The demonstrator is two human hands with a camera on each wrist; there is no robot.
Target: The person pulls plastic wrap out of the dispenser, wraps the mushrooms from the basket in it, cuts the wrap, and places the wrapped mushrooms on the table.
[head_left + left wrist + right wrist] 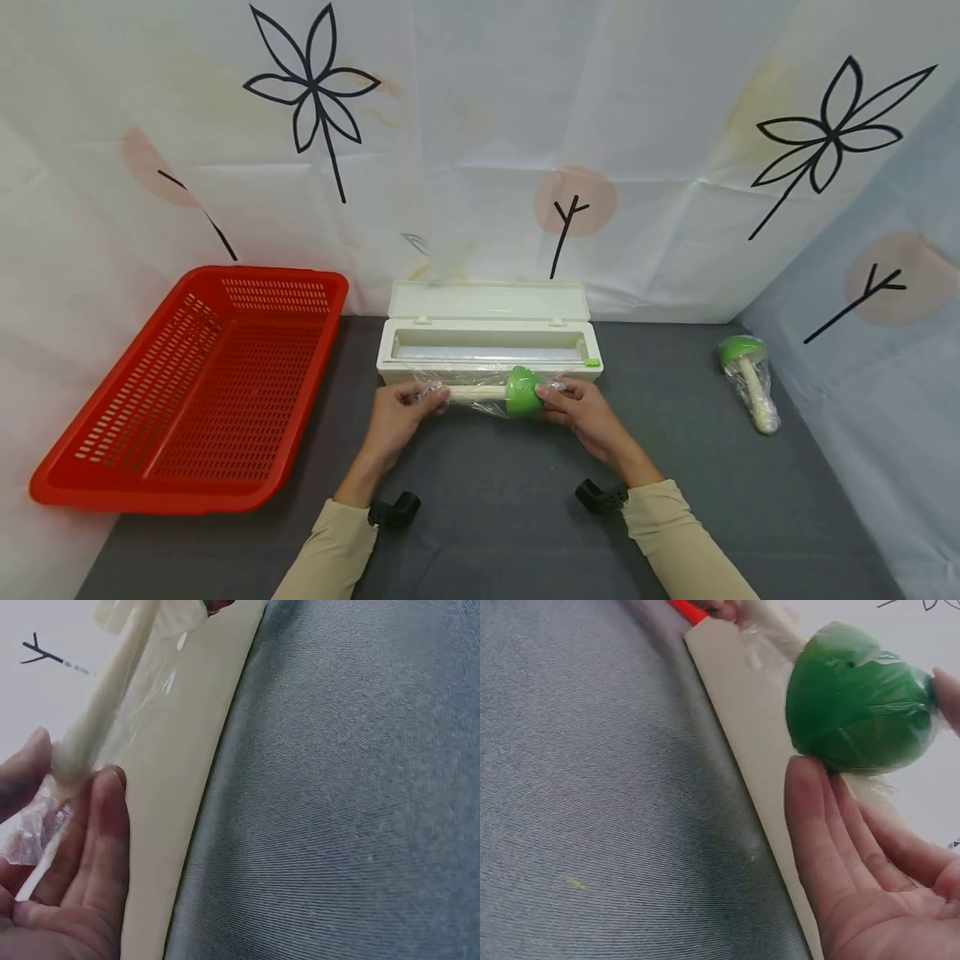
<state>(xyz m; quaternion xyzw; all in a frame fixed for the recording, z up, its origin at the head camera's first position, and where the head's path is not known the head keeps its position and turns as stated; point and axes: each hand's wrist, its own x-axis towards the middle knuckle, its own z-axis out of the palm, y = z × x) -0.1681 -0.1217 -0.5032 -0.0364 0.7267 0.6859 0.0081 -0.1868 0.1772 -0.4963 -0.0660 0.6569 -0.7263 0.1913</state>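
Note:
A mushroom-shaped thing with a green dome head (pixel 522 392) and a pale stick handle (pixel 477 393) lies sideways between both hands, wrapped in clear plastic film. My left hand (pixel 397 421) pinches the handle's end and bunched film (pixel 37 829) between thumb and fingers. At the other end, my right hand (pixel 588 417) holds the dome, thumb at its top and fingers (pixel 806 795) under its edge. Just behind it stands a white film dispenser box (pixel 390 364) with its lid (pixel 487 302) raised. A small green slider (pixel 592 362) sits at its front right.
A red perforated basket (pixel 273 475) stands at the left. Another film-wrapped, green-headed piece (pixel 752 383) with a pale handle lies at the right. Dark grey cloth (pixel 487 525) covers the table, and a patterned white curtain (pixel 480 125) hangs behind.

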